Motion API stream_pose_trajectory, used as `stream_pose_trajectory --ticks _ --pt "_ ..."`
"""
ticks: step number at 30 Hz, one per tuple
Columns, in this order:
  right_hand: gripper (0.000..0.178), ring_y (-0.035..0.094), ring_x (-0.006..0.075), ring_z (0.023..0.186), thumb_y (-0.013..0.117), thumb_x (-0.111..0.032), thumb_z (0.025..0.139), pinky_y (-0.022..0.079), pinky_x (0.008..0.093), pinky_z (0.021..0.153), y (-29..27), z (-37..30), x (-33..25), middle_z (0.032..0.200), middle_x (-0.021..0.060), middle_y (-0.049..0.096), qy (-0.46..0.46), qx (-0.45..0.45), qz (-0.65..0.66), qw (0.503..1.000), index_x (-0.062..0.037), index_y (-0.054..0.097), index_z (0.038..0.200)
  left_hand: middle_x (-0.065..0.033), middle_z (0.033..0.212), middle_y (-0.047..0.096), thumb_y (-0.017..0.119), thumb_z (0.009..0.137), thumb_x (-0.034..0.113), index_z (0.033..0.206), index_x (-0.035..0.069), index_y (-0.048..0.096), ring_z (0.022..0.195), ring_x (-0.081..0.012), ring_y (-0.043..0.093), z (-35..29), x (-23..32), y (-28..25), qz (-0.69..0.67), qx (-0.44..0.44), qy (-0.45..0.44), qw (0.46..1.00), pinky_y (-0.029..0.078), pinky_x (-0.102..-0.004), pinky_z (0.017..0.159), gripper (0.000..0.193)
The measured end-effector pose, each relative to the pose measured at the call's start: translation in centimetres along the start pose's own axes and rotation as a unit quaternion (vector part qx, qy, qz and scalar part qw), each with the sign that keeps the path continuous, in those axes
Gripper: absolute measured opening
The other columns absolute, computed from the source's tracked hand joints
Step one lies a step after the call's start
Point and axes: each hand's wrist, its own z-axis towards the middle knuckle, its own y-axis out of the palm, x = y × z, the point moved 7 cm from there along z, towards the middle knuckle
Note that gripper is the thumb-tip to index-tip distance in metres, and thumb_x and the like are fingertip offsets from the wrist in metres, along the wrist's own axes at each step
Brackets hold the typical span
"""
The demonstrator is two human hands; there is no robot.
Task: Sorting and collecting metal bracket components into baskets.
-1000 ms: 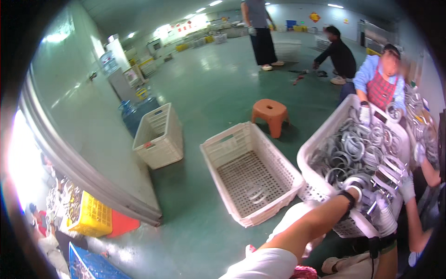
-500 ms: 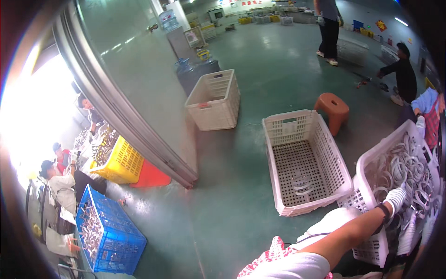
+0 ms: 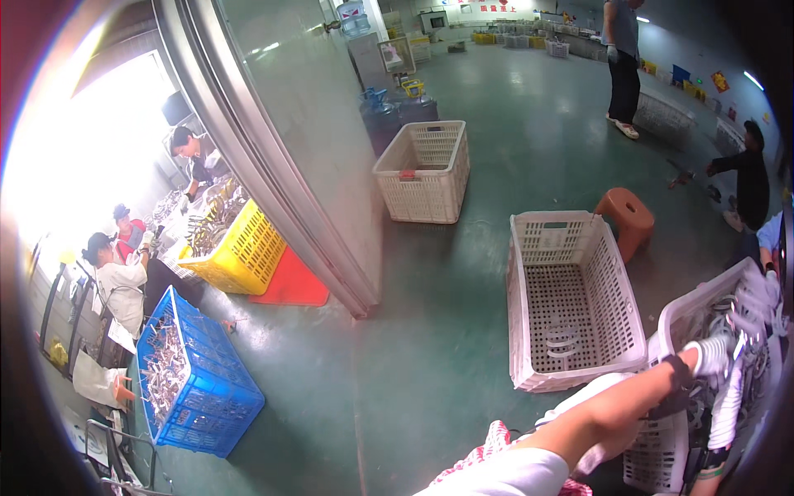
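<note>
At the lower right, a white plastic crate point(image 3: 676, 318) is filled with a pile of pale grey, curved, ring-like parts point(image 3: 703, 312). My left hand point(image 3: 713, 355), in a striped white glove, reaches over the crate's near side to the parts. Close beside it is my right hand point(image 3: 728, 405), also gloved, pointing into the same pile. Something small and shiny point(image 3: 738, 343) shows by its fingertips. Blur and the parts hide the fingers of both hands, so any grip is unclear. Across the crate, another person's gloved hand point(image 3: 772, 285) is at the pile.
Left of the full crate stands another white crate point(image 3: 523, 322) with a few curved pieces on its bottom. Behind it is an orange stool point(image 3: 626, 217). A third pale crate point(image 3: 420, 194) is by the door panel point(image 3: 310, 124). Blue point(image 3: 211, 388) and yellow point(image 3: 248, 256) crates hold metal parts.
The view has swung a little left, so the scene sits farther right. Both my hands remain at the full crate, and the left has drawn closer to the right.
</note>
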Motion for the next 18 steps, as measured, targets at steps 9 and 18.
stream_pose_trajectory --ticks 9,18 --pt "0.037 0.044 0.0163 0.116 0.049 -0.024 0.095 0.032 0.0292 0.101 4.2 -11.1 -7.3 0.125 0.0066 0.052 0.195 -0.037 -0.114 0.974 -0.0032 0.05 0.126 0.0012 0.074 0.054 0.056 0.085 0.01 0.086 0.006 0.058 0.065 -0.0091 0.048 -22.7 8.1 -13.6 0.15 0.331 -0.016 0.931 0.042 -0.0274 0.057 0.004" --pt "0.027 0.042 0.0044 0.085 0.054 -0.012 0.092 0.037 0.0187 0.08 2.1 -12.2 -6.2 0.095 -0.0047 0.047 0.187 0.0 -0.043 0.981 -0.006 0.054 0.118 -0.0028 0.074 0.06 0.06 0.081 0.001 0.101 0.008 0.06 0.054 -0.0184 0.057 -30.0 -9.8 -28.1 0.008 0.412 -0.248 0.877 0.051 -0.0329 0.049 0.021"
